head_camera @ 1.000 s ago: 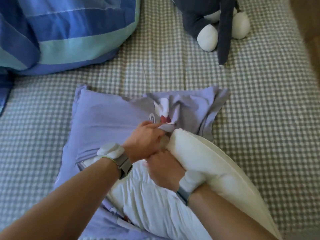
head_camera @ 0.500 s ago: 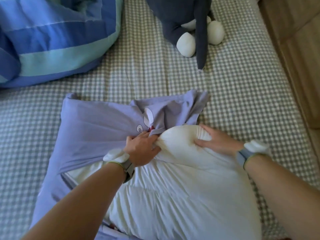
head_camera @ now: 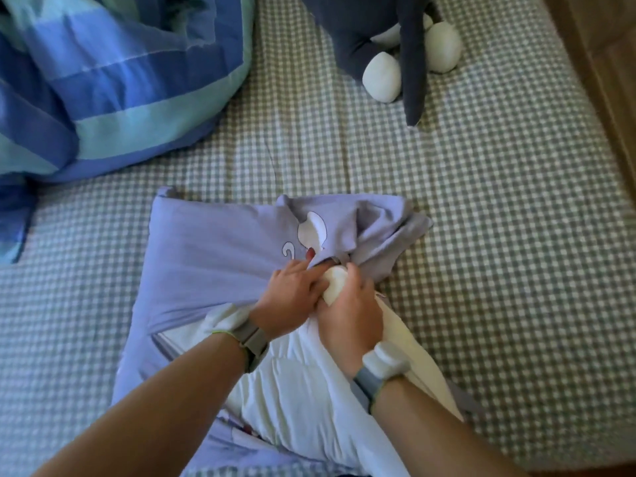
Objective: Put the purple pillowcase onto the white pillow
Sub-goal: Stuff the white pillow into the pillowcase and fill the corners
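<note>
Pillowcase [head_camera: 220, 256] half over the white pillow [head_camera: 303, 401] on the bed [head_camera: 499, 235].
Left hand [head_camera: 289, 301] grips the pillowcase edge, it seems; right hand [head_camera: 351, 321] has its fingers closed around the pillow corner beside it.

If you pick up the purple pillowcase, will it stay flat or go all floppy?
Probably floppy: the purple pillowcase already bunches into folds by the left hand. It likely weighs little, being thin cloth draped over the white pillow.
</note>
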Motion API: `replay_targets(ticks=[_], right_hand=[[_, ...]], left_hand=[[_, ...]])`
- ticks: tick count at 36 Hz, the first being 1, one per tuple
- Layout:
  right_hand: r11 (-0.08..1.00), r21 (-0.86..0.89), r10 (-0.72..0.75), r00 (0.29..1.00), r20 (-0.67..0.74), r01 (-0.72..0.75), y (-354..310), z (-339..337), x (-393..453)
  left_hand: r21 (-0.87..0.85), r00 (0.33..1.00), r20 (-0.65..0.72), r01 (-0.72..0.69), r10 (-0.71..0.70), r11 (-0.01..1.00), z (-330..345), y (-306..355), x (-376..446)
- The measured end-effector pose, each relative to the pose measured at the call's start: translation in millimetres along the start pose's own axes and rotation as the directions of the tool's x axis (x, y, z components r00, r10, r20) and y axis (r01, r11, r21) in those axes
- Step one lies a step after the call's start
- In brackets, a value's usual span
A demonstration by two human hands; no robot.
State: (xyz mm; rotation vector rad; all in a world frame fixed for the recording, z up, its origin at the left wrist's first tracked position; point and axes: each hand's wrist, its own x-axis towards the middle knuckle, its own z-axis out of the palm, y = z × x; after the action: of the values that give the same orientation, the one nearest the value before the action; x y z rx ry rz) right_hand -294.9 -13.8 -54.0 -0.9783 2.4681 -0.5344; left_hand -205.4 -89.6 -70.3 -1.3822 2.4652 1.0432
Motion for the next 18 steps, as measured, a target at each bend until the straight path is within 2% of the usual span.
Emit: replay_targets(ticks=[1,2,3,4,5,6,7,8,10,12,14,16,18], right_hand=[[0.999,0.011,-0.033,0.992,0.118,0.031,4,-9,8],[0.993,0.083,-0.100,0.946,0.308,0.078,11,-23,20],[0.978,0.191,-0.174,0.836,0.521,0.084,19,-44,35],[0.957,0.290,-0.235,0.676,0.699,0.033,26,-71,49],[0.946,0.324,-0.268,0.517,0.813,-0.019,37,-97,60],[0.942,0.332,-0.284,0.420,0.862,-0.044,48,-116,69],[0.950,0.311,-0.285,0.379,0.880,-0.008,57,-130,68],[0.957,0.273,-0.287,0.404,0.869,0.093,64,-135,63],[0.928,0.132,-0.308,0.518,0.798,0.348,74,-127,41],[0.841,0.042,-0.391,0.551,0.738,0.540,70,-112,13],[0.809,0.031,-0.424,0.547,0.722,0.587,51,-93,-11],[0.809,0.040,-0.419,0.528,0.738,0.586,33,-67,-26],[0.794,0.037,-0.423,0.507,0.752,0.607,12,-42,-41]], left_hand=[[0.016,1.000,-0.004,0.016,-0.016,1.000,7,-5,0],[0.029,0.999,-0.013,0.030,-0.030,0.999,12,-7,-1],[0.043,0.999,-0.033,0.034,-0.033,0.999,15,-8,-2],[0.058,0.998,-0.055,0.039,-0.036,0.998,18,-7,-5],[0.078,0.996,-0.087,0.024,-0.018,0.997,21,-7,-7],[0.091,0.994,-0.105,0.017,-0.007,0.996,23,-6,-7],[0.095,0.992,-0.126,0.007,0.005,0.995,26,-4,-8],[0.099,0.988,-0.151,-0.001,0.016,0.995,25,-2,-9],[0.081,0.987,-0.158,-0.011,0.024,0.997,23,0,-8],[0.043,0.993,-0.115,0.004,0.001,0.999,19,1,-11],[0.064,0.998,-0.052,0.032,-0.029,0.997,12,-10,-21],[0.051,0.993,0.023,0.115,-0.116,0.992,-6,-28,-33],[-0.132,0.971,0.104,0.226,-0.213,0.965,-35,-49,-54]])
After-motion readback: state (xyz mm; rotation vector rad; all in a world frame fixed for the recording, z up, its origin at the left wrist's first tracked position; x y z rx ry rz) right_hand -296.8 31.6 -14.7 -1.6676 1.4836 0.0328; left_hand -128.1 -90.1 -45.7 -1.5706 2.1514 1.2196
